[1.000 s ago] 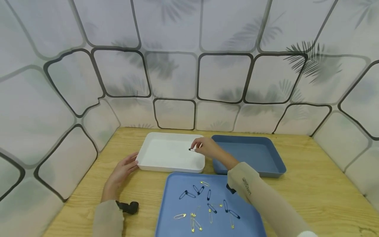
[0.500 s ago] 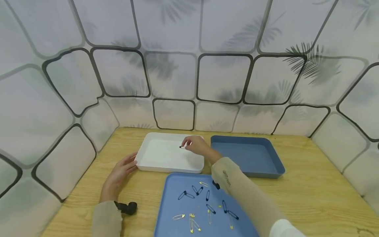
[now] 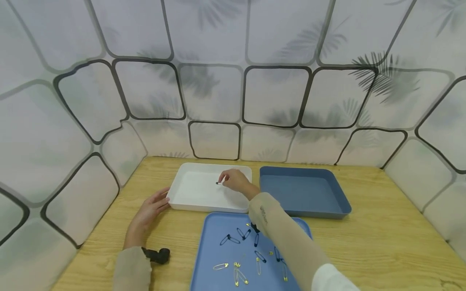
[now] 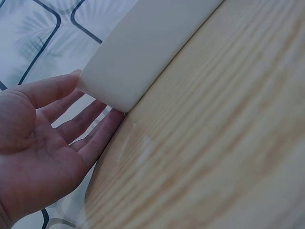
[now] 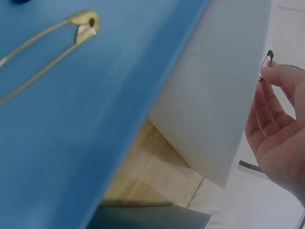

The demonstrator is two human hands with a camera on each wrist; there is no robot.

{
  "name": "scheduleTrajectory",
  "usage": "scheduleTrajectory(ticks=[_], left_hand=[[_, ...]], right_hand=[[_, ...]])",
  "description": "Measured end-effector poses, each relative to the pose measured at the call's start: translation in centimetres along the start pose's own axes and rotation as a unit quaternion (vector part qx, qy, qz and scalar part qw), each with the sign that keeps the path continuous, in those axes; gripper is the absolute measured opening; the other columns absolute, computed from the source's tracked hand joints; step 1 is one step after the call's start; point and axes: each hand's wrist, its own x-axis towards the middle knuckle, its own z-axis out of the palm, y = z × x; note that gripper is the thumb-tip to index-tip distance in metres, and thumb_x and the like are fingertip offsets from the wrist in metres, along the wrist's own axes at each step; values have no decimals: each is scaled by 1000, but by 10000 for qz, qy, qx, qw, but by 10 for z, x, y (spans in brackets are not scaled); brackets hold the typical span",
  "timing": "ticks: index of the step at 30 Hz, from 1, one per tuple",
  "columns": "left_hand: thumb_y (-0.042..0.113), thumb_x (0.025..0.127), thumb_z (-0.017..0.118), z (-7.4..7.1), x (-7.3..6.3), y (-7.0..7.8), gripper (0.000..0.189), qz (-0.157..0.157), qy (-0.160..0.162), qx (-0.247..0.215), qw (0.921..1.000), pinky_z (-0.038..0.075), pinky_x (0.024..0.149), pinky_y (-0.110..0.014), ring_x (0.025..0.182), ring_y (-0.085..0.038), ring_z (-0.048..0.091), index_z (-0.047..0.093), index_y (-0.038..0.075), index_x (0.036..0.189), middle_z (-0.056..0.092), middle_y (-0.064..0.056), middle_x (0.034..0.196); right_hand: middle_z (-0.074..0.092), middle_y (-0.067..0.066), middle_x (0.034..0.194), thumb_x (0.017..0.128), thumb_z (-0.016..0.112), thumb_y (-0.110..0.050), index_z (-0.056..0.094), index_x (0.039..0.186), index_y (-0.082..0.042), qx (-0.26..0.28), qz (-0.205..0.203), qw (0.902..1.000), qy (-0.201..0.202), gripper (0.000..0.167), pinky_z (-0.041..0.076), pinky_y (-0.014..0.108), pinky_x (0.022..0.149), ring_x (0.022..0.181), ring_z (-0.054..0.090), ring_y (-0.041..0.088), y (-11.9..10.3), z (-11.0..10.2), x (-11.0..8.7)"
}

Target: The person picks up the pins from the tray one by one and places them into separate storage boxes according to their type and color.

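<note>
My right hand (image 3: 236,180) pinches a black safety pin (image 5: 270,55) between thumb and fingertips, above the inside of the white tray (image 3: 194,188). Beside that tray's left end is my left hand (image 4: 47,138); its thumb and fairly straight fingers touch the tray's near-left corner. In front, a blue tray (image 3: 211,242) carries black safety pins (image 3: 260,256) and gold safety pins (image 3: 220,266), several of each, scattered about. My right forearm hides part of this blue tray and some of its pins.
To the right of the white tray stands a deeper grey-blue tray (image 3: 306,192). All three trays are on a wooden table (image 3: 393,242). A patterned curtain (image 3: 214,89) closes off the back and both sides.
My right hand has moved left over the white tray with the black safety pin, most of it in the first half second. The left hand has stayed at the tray's corner.
</note>
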Motion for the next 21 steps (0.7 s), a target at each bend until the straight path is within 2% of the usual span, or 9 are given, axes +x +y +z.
scheduleTrajectory(ticks=[11,18,21], left_hand=[[5,97,44,0,1,-1,51,-61,-11,-43,10000,40,91,-25,118,-20,44,23,-5,142,23,-25,144],[4,96,45,0,2,-3,51,-129,74,-83,9999,40,91,-25,116,-15,45,24,-4,142,23,-24,144],[4,96,45,0,2,-3,52,-91,60,-116,9999,39,93,-27,117,-17,44,23,-5,142,23,-25,144]], right_hand=[[54,-1,75,83,62,-2,68,87,-13,32,342,9992,-212,13,39,23,56,67,48,13,7,9,0],[53,-1,74,83,61,-2,68,86,-13,-17,357,9991,-212,13,38,22,55,65,47,13,7,11,0],[53,-1,74,83,62,-2,68,86,-12,-35,338,9992,-202,12,38,23,55,65,47,13,7,13,0]])
